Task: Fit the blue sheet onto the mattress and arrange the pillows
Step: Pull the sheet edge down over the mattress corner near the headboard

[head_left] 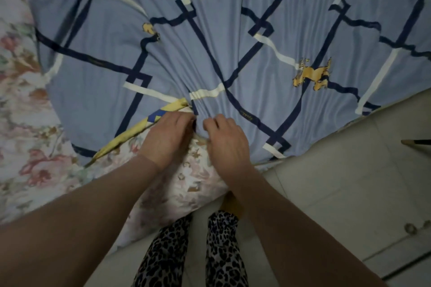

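Mattress (177, 196) corner is seen nearest, floral and bare. Just beyond, sheet (233, 37) edge is bunched and pinched by left hand (168, 137) and right hand (227, 141), side by side. Sheet is spread over the mattress beyond.
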